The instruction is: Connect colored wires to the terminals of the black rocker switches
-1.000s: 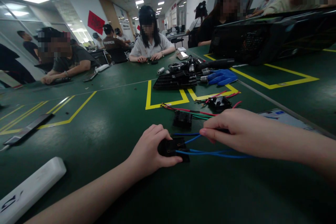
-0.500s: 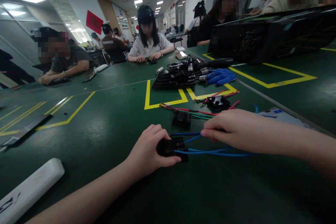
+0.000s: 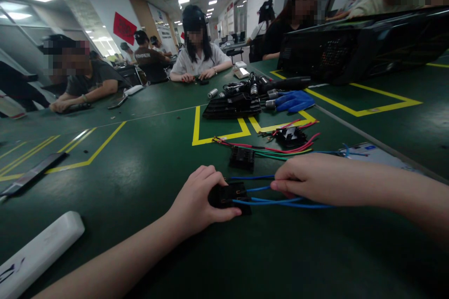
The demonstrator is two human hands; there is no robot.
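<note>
My left hand (image 3: 198, 201) grips a small black connector block (image 3: 229, 196) and presses it onto the green table (image 3: 147, 168). Several blue wires (image 3: 280, 202) run out of the block to the right. My right hand (image 3: 312, 178) pinches one of those blue wires close to the block, fingers closed on it. Just beyond lie a second black connector (image 3: 242, 158) with red and green wires (image 3: 280, 151) and a third black connector (image 3: 290, 136).
A white bar (image 3: 38, 254) lies at the near left, a dark flat strip (image 3: 31, 174) farther left. A black tray (image 3: 233, 106), metal cylinders and a blue glove (image 3: 294, 101) sit behind yellow tape lines. A large black case (image 3: 358, 46) stands right. Other people sit across the table.
My right hand has shifted slightly right, pulling the blue wire straighter, away from the block. The red and green wires behind it are more exposed. My left hand has stayed put.
</note>
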